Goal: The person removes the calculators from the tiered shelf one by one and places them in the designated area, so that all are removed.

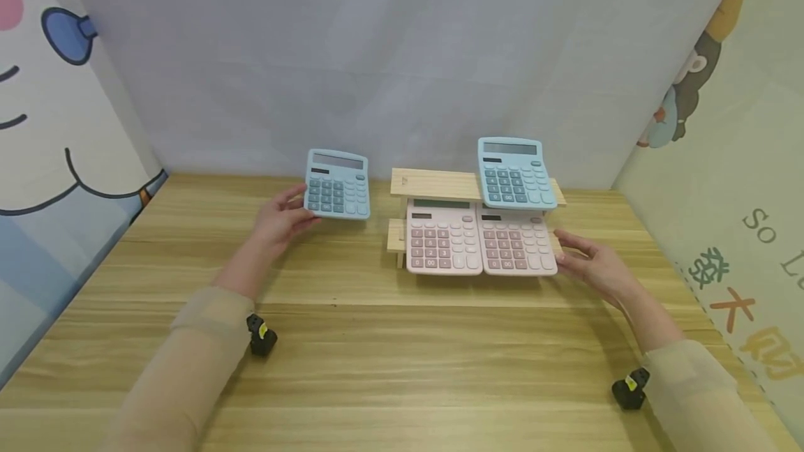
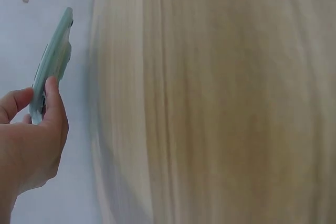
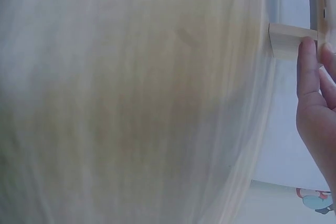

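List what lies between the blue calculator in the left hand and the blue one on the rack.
In the head view, the bare left end of the rack's upper board, then an open gap before the held calculator.

The right pink calculator has its display hidden.

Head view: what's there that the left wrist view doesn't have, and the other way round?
Only the head view shows the right hand, two pink calculators, the blue calculator atop the wooden shelf, and the keys of the held blue calculator. Only the left wrist view shows that held calculator edge-on, with a raised part on its back. Both show the left hand pinching it, the table and part of the shelf.
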`<action>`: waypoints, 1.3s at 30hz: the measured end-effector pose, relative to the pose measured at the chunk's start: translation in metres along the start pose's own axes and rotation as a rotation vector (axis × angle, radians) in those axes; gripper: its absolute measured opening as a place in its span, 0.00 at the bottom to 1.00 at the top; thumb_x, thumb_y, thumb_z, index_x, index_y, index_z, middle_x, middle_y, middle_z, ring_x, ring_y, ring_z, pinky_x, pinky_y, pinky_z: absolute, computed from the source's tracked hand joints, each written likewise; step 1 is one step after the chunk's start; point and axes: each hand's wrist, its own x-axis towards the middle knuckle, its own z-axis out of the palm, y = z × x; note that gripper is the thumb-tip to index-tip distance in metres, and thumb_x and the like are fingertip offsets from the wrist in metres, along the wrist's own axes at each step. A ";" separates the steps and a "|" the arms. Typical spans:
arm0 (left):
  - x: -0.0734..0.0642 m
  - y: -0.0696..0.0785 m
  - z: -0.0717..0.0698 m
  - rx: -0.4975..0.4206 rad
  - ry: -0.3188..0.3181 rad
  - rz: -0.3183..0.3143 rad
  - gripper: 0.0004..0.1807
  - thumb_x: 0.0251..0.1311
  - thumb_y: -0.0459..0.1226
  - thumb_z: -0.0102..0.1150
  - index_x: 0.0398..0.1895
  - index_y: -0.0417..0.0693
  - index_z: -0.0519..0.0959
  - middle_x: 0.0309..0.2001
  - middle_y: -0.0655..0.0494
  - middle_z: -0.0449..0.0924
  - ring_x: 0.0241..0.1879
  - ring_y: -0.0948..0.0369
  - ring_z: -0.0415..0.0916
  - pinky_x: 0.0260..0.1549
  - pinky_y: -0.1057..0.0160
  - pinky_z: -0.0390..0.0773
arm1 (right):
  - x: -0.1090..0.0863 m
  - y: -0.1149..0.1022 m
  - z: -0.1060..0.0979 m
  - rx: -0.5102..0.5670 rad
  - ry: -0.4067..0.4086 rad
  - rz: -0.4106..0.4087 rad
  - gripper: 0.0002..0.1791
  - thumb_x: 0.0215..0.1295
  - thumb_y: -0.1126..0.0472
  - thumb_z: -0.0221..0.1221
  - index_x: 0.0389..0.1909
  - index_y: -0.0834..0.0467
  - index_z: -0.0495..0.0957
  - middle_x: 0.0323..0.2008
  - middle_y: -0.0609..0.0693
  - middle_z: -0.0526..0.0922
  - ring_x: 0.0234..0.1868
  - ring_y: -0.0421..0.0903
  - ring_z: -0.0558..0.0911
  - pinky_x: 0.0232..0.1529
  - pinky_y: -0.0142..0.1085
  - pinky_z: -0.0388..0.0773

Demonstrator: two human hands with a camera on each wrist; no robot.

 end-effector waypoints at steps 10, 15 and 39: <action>0.006 0.000 0.011 0.088 0.007 -0.065 0.40 0.57 0.16 0.44 0.73 0.44 0.51 0.67 0.35 0.55 0.40 0.63 0.76 0.56 0.58 0.74 | -0.002 0.001 -0.001 0.001 -0.005 0.012 0.39 0.68 0.59 0.55 0.73 0.63 0.45 0.72 0.67 0.40 0.46 0.23 0.75 0.55 0.29 0.74; 0.012 -0.002 0.006 0.126 0.013 -0.085 0.40 0.58 0.16 0.44 0.73 0.44 0.51 0.65 0.35 0.56 0.37 0.64 0.76 0.57 0.57 0.74 | 0.000 0.000 -0.001 0.001 -0.003 0.009 0.39 0.68 0.59 0.55 0.73 0.64 0.45 0.72 0.67 0.41 0.46 0.24 0.75 0.54 0.28 0.74; 0.031 -0.004 -0.033 0.827 -0.170 0.019 0.37 0.61 0.29 0.56 0.72 0.42 0.53 0.64 0.31 0.61 0.59 0.43 0.67 0.55 0.52 0.74 | 0.002 -0.001 -0.002 -0.048 0.001 0.021 0.38 0.68 0.59 0.54 0.73 0.61 0.46 0.73 0.66 0.42 0.46 0.23 0.73 0.54 0.28 0.74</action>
